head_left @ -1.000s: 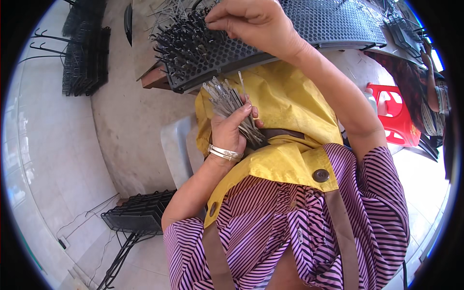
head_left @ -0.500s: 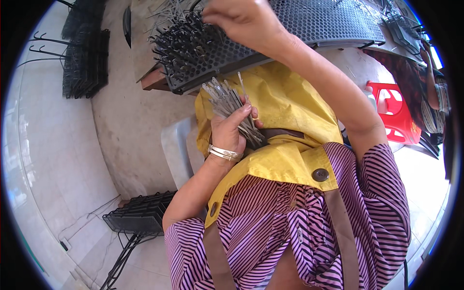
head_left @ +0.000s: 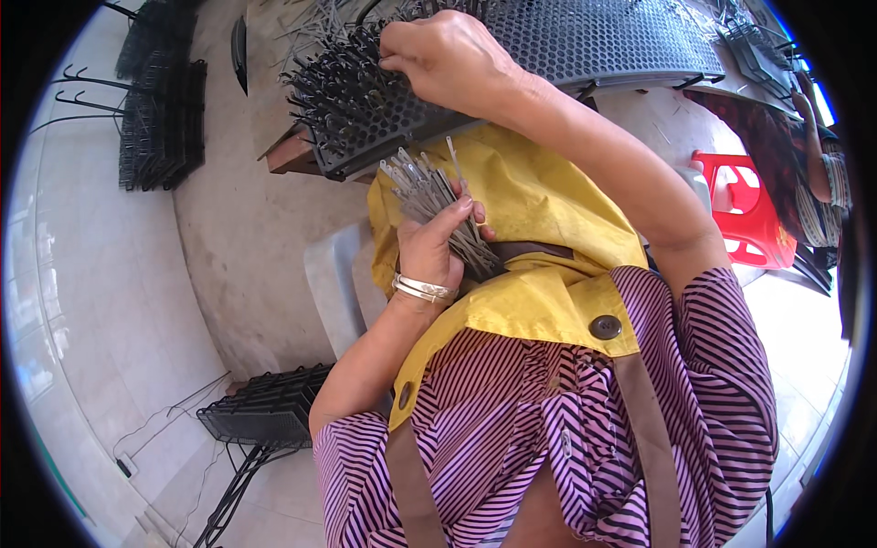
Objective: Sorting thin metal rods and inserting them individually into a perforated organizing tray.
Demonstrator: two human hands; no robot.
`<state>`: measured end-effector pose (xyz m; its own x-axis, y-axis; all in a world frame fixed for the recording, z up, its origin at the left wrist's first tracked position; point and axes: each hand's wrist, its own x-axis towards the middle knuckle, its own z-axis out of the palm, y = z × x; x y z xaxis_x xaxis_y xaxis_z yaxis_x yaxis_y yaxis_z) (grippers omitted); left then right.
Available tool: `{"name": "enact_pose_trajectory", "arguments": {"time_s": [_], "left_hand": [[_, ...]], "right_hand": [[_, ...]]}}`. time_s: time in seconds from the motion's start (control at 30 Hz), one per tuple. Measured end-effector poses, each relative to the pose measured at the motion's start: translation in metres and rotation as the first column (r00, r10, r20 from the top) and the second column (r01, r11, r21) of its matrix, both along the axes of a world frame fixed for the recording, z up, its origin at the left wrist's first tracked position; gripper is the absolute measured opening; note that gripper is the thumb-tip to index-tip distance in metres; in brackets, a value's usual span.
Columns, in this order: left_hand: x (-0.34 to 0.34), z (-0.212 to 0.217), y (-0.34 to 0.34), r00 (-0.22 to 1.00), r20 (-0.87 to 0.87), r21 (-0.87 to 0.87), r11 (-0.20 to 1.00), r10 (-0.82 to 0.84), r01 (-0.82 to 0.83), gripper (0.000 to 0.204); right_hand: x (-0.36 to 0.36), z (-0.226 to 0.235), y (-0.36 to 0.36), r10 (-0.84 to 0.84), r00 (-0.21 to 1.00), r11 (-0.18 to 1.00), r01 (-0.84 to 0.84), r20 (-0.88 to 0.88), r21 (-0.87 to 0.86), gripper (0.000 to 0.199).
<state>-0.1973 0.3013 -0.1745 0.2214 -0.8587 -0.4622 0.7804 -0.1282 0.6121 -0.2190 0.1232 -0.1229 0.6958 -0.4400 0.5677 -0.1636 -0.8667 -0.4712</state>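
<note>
My left hand (head_left: 432, 248) is wrapped round a bundle of thin grey metal strips (head_left: 418, 187) with small holes in their flat ends. It rests over the yellow apron (head_left: 557, 196) on my lap. Beyond it, a black tray (head_left: 594, 46) full of round holes lies on the table, its left part crowded with upright strips (head_left: 338, 96) that have dark tips. Above those strips is my right hand (head_left: 457, 57), thumb and fingers pinched together. Whatever they hold is too small or hidden to make out.
Loose grey strips (head_left: 315, 27) lie behind the tray. Stacked black racks (head_left: 164, 119) stand at the far left, and another black rack (head_left: 260, 406) is nearer, low on the left. A red plastic stool (head_left: 767, 233) and another person's arm (head_left: 813, 164) are at the right.
My right hand has come slightly nearer and lower over the upright strips, its fingers now pinched closer. My left hand keeps the bundle in the same place.
</note>
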Motion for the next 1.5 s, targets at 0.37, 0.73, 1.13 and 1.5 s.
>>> {"name": "enact_pose_trajectory", "arguments": {"time_s": [0.37, 0.73, 1.13, 1.5], "left_hand": [[-0.002, 0.004, -0.002, 0.999, -0.018, 0.028, 0.999, 0.028, -0.028, 0.017], [-0.001, 0.003, -0.001, 0.998, -0.044, -0.01, 0.999, 0.037, -0.038, 0.016], [-0.001, -0.002, 0.0, 0.998, -0.033, 0.041, 0.997, 0.06, -0.058, 0.021], [-0.004, 0.005, -0.001, 0.998, -0.012, 0.083, 0.994, 0.068, -0.067, 0.029]], "right_hand": [[0.0, -0.01, -0.008, -0.025, 0.996, 0.999, 0.029, -0.083, 0.037, 0.011], [-0.053, -0.005, 0.037, 0.207, 0.957, 0.581, 0.047, -0.204, 0.812, 0.01], [-0.049, 0.017, 0.015, -0.258, 0.918, 0.787, 0.018, 0.302, 0.617, 0.008], [-0.015, -0.016, 0.004, 0.188, 0.936, 0.957, -0.106, 0.299, -0.269, 0.018]]}}
